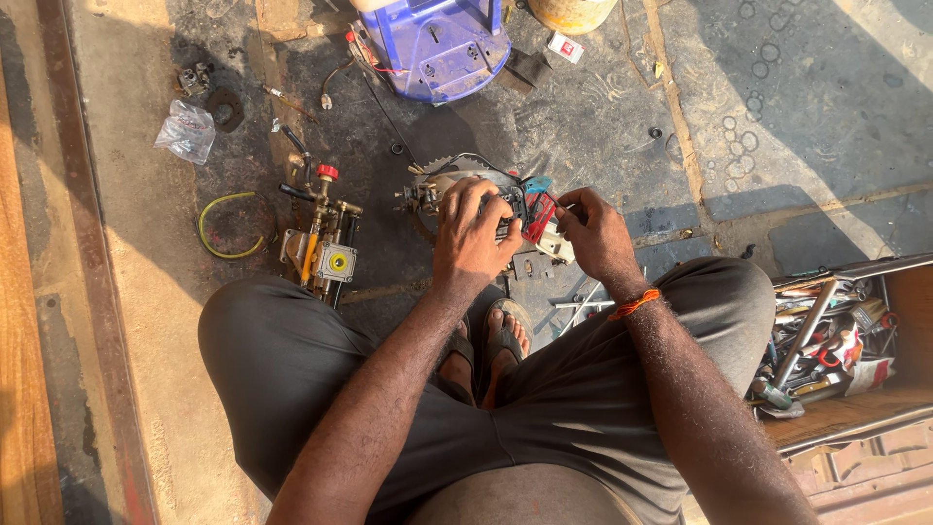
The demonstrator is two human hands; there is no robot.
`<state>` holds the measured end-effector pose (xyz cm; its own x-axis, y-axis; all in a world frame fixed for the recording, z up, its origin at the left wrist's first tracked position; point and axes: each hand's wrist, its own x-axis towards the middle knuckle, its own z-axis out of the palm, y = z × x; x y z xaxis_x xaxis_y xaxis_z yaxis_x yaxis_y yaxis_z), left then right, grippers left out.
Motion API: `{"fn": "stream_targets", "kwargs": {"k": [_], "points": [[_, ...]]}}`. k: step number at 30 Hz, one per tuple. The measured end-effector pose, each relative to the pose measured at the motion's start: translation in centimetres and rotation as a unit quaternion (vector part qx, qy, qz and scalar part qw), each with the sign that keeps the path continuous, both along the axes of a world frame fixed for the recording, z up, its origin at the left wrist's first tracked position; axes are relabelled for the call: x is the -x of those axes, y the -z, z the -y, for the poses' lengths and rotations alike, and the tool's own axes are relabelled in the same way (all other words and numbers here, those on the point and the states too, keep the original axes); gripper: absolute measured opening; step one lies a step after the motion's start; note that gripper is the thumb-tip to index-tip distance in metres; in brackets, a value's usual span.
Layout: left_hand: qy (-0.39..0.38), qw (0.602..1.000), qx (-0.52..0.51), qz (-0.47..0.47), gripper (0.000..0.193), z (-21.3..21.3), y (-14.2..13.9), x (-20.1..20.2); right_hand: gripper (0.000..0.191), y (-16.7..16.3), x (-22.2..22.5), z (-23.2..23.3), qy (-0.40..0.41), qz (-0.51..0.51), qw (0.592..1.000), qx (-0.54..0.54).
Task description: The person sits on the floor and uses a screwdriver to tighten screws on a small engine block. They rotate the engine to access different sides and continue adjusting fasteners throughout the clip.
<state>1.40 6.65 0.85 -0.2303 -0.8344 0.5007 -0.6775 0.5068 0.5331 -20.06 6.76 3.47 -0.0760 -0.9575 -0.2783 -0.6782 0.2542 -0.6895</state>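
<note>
Both hands on small engine — left hand fingers clamped over it | right hand pinching red part — details hidden

Few packages lie around me — a crumpled clear plastic bag sits on the floor far off to my left, near a dark round part. A small white carton with a red patch lies at the top of my view, just right of the blue plastic tank. In the open toolbox on my right rests a white-and-red packet — half hidden among tools
</note>
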Motion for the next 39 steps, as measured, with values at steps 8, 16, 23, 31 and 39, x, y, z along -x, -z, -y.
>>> {"fn": "stream_targets", "kwargs": {"k": [8,16,23,31,39], "points": [[0.003,1.0,-0.006,0.01,0.022,-0.31,-0.23,-0.19,0.029,0.12,0.06,0.12,-0.003,0.001,1.0,0.013],[0.003,1.0,0.007,-0.009,0.03,0.26,-0.02,-0.18,0.03,-0.16,0.0,0.07,-0.009,-0.011,1.0,0.005],[0.002,1.0,-0.001,0.016,0.026,-0.28,0.01,-0.16,0.029,-0.07,-0.12,-0.01,-0.002,-0.005,1.0,0.003],[-0.01,1.0,0.013,-0.002,0.033,0.21,0.09,-0.18,0.03,0.0,-0.01,0.08,-0.004,-0.005,1.0,0.007],[-0.002,0.999,-0.023,-0.036,0.034,0.16,-0.67,-0.29,0.03,-0.12,-0.01,-0.02,-0.001,-0.005,1.0,0.004]]}}
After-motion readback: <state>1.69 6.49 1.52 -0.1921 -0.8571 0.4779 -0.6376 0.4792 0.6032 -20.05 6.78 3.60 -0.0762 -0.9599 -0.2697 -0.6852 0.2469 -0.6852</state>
